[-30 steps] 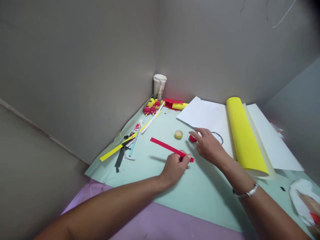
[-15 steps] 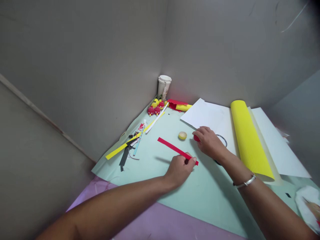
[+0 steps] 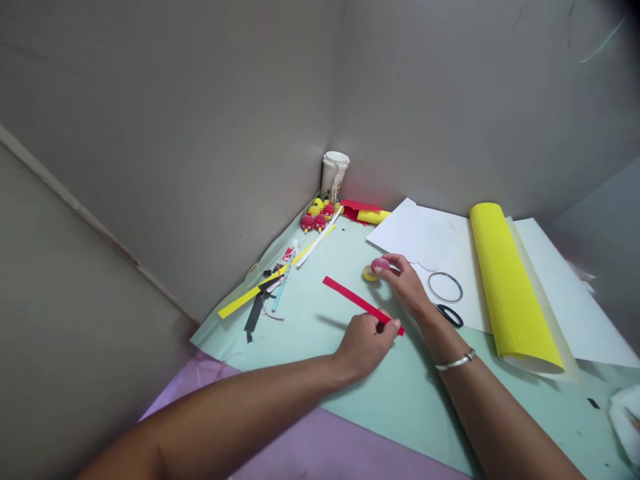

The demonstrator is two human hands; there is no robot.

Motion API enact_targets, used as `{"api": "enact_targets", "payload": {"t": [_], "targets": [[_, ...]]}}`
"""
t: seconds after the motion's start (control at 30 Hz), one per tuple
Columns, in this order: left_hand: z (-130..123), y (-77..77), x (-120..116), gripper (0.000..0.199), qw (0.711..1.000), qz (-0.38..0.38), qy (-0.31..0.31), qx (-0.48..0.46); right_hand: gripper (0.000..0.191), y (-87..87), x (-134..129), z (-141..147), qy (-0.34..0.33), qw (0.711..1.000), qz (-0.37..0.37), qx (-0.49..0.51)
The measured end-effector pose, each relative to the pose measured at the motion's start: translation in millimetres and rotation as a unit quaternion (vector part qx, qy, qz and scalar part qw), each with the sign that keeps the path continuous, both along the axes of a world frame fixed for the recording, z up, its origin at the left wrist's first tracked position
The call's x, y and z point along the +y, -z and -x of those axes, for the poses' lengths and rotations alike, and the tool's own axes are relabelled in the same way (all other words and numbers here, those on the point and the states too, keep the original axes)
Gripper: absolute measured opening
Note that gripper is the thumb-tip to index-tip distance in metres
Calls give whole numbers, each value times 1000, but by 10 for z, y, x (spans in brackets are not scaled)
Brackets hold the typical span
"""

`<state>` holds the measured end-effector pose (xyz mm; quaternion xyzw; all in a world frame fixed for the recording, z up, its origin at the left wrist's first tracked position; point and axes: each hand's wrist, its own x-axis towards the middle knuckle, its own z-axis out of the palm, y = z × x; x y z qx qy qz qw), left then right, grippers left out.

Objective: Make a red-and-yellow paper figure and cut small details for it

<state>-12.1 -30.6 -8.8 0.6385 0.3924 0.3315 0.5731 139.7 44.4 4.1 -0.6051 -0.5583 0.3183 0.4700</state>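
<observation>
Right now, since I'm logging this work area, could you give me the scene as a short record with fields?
Left grip: closed on a red ribbed strip, near one end
Right grip: fingers on a small round red piece
Beside the red piece: small round yellow piece, partly hidden; contact unclear
Surface: pale green sheet
Right side: yellow ribbed roll, white sheets to either side
Far corner: white lidded cup, red and yellow round figures in front

Soft, dim light; blurry shadow (image 3: 331, 321) near the red strip (image 3: 353, 299); upper right corner dark
</observation>
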Motion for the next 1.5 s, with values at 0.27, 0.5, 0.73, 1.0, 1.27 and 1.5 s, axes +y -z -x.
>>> {"api": "enact_targets", "payload": {"t": [0.27,0.5,0.73,1.0,1.27,1.5], "targets": [[-5,-17,-4,29,1000,-4,-4,7,44,136,98,51,5,1000,-13,-2],[-5,-5,-6,31,1000,3,-5,4,47,74,25,-52,44,998,-40,-14],[-4,-16,-5,30,1000,2,-10,5,47,106,-106,-530,88,953,-123,-262],[-9,24,5,35,1000,-1,-15,2,33,-95,-30,-579,-79,774,-168,-605],[-2,-42,-12,31,1000,-1,-17,12,55,-28,16,-550,-116,745,-170,-634],[2,-27,15,33,999,28,-18,-14,39,-43,-425,-855,58,836,-155,-523]]}}
